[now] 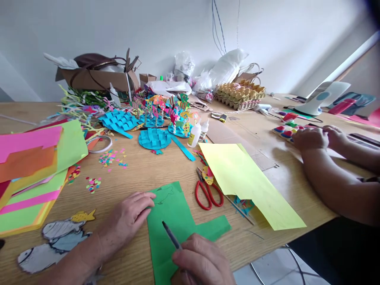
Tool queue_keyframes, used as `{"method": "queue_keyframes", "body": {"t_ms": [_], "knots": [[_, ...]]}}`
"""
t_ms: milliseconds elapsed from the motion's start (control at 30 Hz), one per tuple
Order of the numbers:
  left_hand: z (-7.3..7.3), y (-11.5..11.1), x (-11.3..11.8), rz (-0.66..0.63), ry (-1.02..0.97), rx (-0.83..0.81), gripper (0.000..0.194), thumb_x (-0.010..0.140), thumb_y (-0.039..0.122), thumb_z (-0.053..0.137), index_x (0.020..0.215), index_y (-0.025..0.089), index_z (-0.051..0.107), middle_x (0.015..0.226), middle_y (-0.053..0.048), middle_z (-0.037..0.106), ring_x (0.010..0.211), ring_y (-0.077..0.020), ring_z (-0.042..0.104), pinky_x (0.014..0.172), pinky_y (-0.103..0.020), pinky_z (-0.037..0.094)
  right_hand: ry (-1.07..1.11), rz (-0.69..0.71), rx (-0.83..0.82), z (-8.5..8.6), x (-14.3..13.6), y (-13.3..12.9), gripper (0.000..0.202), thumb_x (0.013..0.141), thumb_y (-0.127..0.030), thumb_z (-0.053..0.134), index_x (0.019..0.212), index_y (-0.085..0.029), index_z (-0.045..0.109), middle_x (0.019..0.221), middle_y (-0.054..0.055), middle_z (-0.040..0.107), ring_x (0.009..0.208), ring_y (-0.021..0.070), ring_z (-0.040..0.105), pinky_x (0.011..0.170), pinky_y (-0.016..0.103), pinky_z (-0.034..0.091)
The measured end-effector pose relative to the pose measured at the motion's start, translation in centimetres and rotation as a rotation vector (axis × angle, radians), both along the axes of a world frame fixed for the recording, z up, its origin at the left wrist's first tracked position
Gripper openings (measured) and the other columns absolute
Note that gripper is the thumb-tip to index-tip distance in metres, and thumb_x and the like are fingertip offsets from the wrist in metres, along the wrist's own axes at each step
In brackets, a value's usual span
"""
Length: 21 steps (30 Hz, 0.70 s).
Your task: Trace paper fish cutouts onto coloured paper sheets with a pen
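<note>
A green sheet of paper (172,221) with a cut-out corner lies on the table before me. Near its top, a fish outline (164,194) is drawn in dark line. My left hand (130,211) rests flat at the sheet's left edge, fingertips by the drawing, holding nothing. In my right hand (204,261) is a dark-tipped pen (172,235), its point just over the green paper below the fish; whether it touches is unclear. Left of my left arm lie grey paper fish (40,257) and a small yellow one (83,216), partly hidden by the arm.
Red-handled scissors (209,194) and a yellow sheet (249,182) lie to the right. Coloured papers (29,170) are stacked left, near a tape roll (100,144). Woven blue discs (154,138) and glue bottles (194,135) stand behind. Another person's hands (311,138) work at right.
</note>
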<state>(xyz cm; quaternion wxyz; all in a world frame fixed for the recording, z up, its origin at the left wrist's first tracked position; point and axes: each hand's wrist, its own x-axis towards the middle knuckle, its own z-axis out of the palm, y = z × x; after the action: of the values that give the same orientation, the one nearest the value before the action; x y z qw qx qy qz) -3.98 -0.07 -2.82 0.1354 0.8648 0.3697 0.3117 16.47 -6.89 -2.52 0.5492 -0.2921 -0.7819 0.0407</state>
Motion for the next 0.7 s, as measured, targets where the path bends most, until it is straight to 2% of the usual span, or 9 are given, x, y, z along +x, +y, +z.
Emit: {"method": "queue_keyframes", "body": {"t_ms": [200,333,467,700], "knots": [[1.0,-0.1,0.2,0.077,-0.076,0.075,0.017,0.087,0.012,0.045,0.090,0.021,0.059,0.084,0.000,0.068,0.078,-0.0132,0.066,0.071,-0.019,0.051,-0.235,-0.095,-0.026,0.3,1.4,-1.3,0.028,0.099,-0.023,0.030,0.089,-0.018,0.055,0.056,0.000,0.056,0.047,0.0121,0.051,0.045,0.021,0.041],[1.4,-0.2,0.3,0.150,-0.083,0.135,0.020,0.085,0.010,0.043,0.088,0.020,0.059,0.079,0.000,0.067,0.072,-0.0130,0.066,0.065,-0.018,0.051,-0.223,-0.116,-0.022,-0.4,1.8,-1.5,0.024,0.098,-0.023,0.034,0.088,-0.017,0.055,0.058,0.001,0.058,0.049,0.0129,0.052,0.048,0.022,0.044],[1.5,-0.1,0.1,0.145,-0.114,0.177,0.026,0.081,0.005,0.038,0.086,0.020,0.058,0.073,0.001,0.065,0.066,-0.0119,0.065,0.061,-0.016,0.050,-0.181,-0.151,-0.022,-0.7,1.7,-1.5,0.020,0.096,-0.021,0.037,0.089,-0.016,0.056,0.061,0.002,0.059,0.052,0.0140,0.052,0.050,0.024,0.044],[1.4,0.0,0.2,0.102,-0.118,0.190,0.026,0.080,0.004,0.038,0.083,0.021,0.058,0.070,0.003,0.063,0.062,-0.0103,0.064,0.058,-0.014,0.050,-0.177,-0.215,0.164,-1.8,0.7,-1.0,0.028,0.096,-0.023,0.032,0.082,-0.016,0.056,0.051,0.000,0.051,0.045,0.0138,0.044,0.041,0.024,0.034]]}}
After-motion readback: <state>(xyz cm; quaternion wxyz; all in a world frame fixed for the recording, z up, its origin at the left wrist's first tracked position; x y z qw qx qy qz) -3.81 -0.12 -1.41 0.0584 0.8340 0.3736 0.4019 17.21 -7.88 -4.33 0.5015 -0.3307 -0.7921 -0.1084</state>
